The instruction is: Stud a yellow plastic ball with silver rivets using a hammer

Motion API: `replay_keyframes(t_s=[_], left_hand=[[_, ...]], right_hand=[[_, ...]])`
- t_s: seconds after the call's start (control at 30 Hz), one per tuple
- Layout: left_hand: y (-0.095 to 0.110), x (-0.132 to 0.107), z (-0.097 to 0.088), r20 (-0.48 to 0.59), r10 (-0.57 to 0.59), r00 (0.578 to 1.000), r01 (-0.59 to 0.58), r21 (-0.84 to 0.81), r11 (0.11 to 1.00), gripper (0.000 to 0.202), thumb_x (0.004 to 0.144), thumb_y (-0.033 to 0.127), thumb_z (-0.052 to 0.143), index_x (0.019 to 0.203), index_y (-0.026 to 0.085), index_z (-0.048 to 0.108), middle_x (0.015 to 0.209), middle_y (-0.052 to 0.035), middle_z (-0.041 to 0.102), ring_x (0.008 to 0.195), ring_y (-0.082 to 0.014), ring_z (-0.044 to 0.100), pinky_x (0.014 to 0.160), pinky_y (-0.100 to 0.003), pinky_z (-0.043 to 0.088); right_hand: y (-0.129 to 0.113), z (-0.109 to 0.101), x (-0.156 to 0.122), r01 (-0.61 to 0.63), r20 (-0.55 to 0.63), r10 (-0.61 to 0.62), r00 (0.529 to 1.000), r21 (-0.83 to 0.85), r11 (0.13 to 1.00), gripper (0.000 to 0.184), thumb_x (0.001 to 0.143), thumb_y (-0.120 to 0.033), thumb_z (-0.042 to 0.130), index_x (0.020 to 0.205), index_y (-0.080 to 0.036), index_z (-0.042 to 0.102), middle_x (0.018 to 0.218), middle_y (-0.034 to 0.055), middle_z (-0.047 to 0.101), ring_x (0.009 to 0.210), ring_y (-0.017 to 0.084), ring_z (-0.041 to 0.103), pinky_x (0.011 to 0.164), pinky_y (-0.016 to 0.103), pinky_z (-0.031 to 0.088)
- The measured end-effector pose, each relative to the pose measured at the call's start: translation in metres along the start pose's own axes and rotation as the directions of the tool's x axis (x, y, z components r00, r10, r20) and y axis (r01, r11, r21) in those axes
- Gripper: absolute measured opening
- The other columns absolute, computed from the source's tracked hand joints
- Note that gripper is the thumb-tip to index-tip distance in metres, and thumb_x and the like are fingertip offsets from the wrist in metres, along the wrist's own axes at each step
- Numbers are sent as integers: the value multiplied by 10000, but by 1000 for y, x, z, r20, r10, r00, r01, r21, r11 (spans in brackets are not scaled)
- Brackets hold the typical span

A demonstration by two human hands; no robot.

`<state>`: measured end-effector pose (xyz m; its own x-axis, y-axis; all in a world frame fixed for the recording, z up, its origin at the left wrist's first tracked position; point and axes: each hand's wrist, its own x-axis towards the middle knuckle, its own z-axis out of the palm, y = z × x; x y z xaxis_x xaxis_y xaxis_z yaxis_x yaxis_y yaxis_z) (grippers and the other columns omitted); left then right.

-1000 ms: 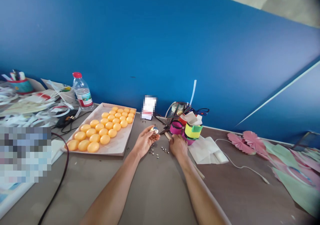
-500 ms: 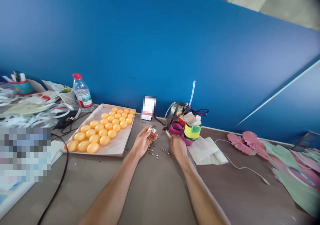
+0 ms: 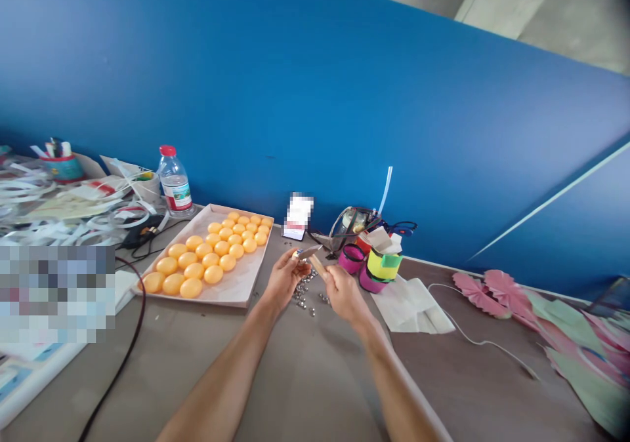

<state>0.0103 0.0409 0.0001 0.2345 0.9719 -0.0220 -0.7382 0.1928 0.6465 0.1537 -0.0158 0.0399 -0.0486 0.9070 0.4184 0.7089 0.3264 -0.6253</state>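
Observation:
My left hand (image 3: 285,277) is closed around a shiny silver piece (image 3: 296,255), mostly hidden by the fingers and the tool in front. My right hand (image 3: 343,289) grips the wooden handle of a hammer-like tool (image 3: 319,266). Its grey metal head lies across the handle's far end, with a narrow pointed tip on the right. That head is right against or just in front of the silver piece; I cannot tell if they touch. Below, between the hands, many small shiny metal pieces (image 3: 301,291) lie scattered on the grey table (image 3: 305,370).
On the left is a shallow box (image 3: 231,291) of orange balls (image 3: 194,271), with a water bottle (image 3: 176,186) behind it. A propped phone (image 3: 297,218) leans near the blue partition (image 3: 275,88). Purple and yellow containers (image 3: 384,266) and white paper (image 3: 418,307) are on the right.
My right hand has raised the tool from beside the purple container and brought it left, its head now at the silver piece in my left hand. The view has shifted slightly.

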Motion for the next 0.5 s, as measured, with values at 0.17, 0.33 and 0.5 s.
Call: replay_keyframes(t_s=[0.17,0.33,0.5], left_hand=[[0,0,1,10,9,1000,-9,8,1000,376,683,283,675,1010,160,536,743,-28,640,670,-146,622,738,-336,454],[1,0,2,-21,15,1000,-14,27,1000,394,675,281,685,1013,154,528,708,-21,629,654,-145,619,726,-333,456],[0,-2,2,29,30,999,-31,26,999,399,687,292,676,1033,157,532,743,-27,627,664,-146,619,733,-343,456]], right_hand=[[-3,2,-1,12,-62,-16,998,-62,998,226,876,-270,312,786,-195,505,725,43,525,689,162,485,648,268,356],[-3,4,-2,9,-56,-18,998,-151,989,229,877,-245,308,748,-190,489,714,41,508,683,158,479,639,260,354],[-10,0,-2,48,-113,-61,992,-108,993,218,886,-238,305,783,-180,488,756,45,515,700,149,485,650,248,372]])
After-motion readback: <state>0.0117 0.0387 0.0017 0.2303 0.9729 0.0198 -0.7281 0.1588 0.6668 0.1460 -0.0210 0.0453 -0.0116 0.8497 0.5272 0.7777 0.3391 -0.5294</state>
